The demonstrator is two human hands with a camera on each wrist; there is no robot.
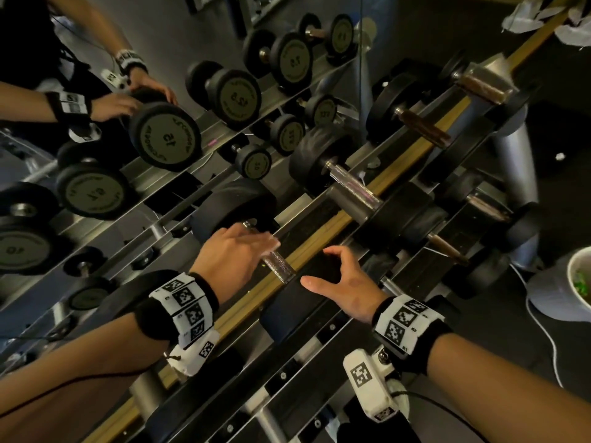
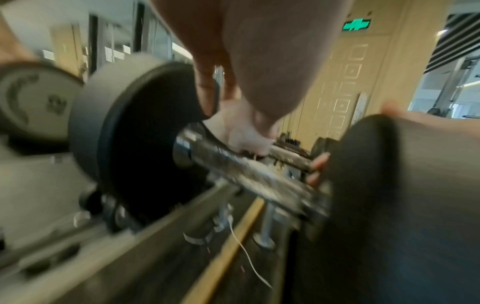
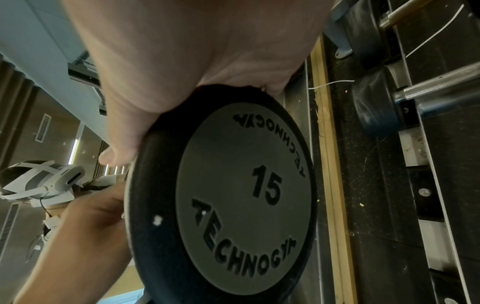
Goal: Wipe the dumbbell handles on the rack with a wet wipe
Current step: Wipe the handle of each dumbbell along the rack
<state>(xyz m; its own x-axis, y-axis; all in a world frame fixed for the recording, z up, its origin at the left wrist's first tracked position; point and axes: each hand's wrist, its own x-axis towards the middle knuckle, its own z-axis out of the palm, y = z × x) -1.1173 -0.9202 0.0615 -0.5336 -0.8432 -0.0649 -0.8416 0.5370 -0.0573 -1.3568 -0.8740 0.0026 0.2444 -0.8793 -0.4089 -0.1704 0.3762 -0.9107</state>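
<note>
A 15 dumbbell lies on the rack (image 1: 323, 318) in front of me, its chrome handle (image 1: 279, 266) between two black heads. My left hand (image 1: 265, 247) is on top of the handle and holds a white wet wipe (image 2: 241, 131) against the metal (image 2: 249, 172). The wipe (image 1: 275, 243) barely shows under the fingertips in the head view. My right hand (image 1: 323, 266) grips the rim of the near head (image 1: 297, 311), thumb on one side and fingers on the other. The right wrist view shows that head's grey face marked 15 (image 3: 246, 195) under my palm (image 3: 194, 51).
More dumbbells sit further right along the rack, one with a chrome handle (image 1: 355, 190), others with brown handles (image 1: 423, 127). A mirror (image 1: 160, 135) behind the rack repeats the rows. A white bowl (image 1: 580, 282) and a white cable (image 1: 543, 330) lie on the floor at right.
</note>
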